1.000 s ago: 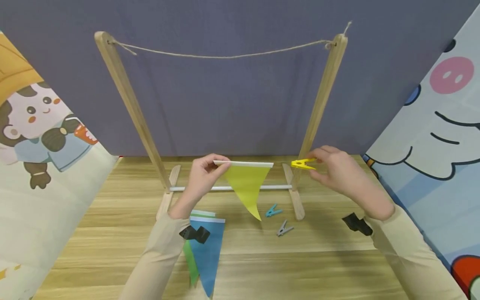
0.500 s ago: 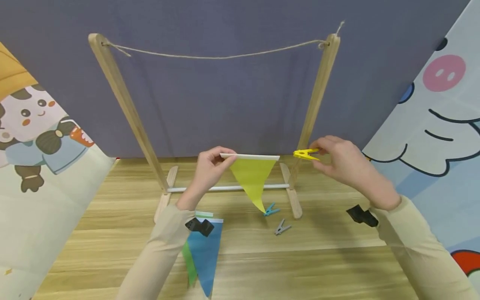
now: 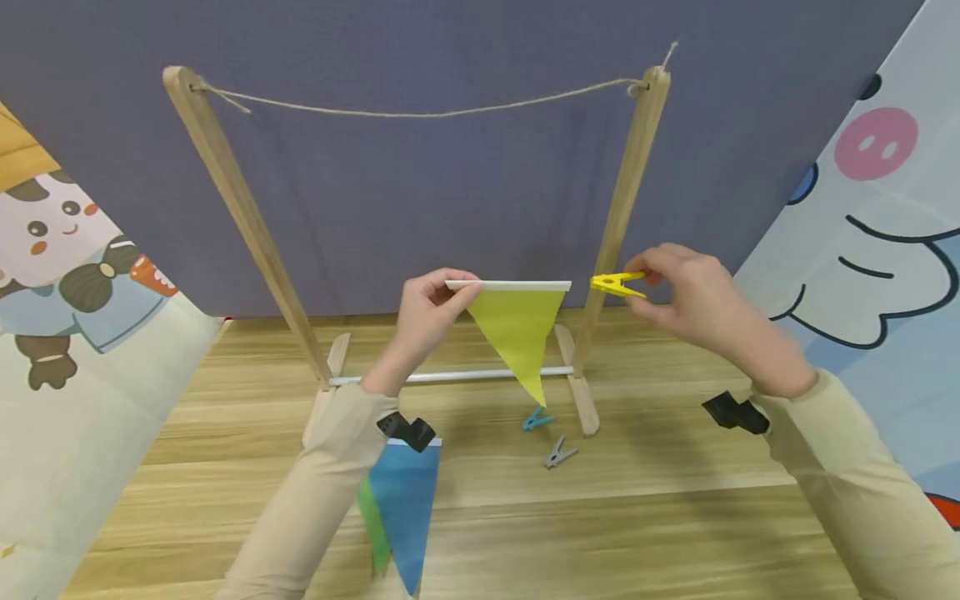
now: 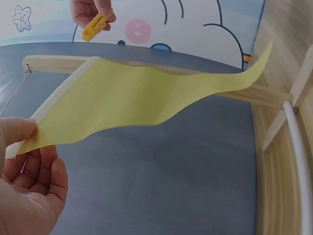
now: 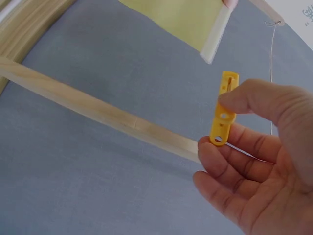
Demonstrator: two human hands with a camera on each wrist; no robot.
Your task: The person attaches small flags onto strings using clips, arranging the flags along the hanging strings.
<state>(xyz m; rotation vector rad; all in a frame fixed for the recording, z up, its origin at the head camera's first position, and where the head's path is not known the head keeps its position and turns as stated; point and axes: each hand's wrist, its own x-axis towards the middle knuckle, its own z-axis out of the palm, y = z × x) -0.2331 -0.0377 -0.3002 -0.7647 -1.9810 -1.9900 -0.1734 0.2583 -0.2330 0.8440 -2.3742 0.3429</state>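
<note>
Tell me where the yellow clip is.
In the head view, the yellow clip is right of center, pinched by the right hand, just to the right of the yellow pennant.

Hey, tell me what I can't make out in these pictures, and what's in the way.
- Head view: most of the green flag, covered by the blue flag and left sleeve.
- Right wrist view: the tip of the yellow flag, cut off by the top edge.
- Right wrist view: the writing, cut off by the right edge.
- Left wrist view: part of the left hand, cut off by the left edge.
</note>
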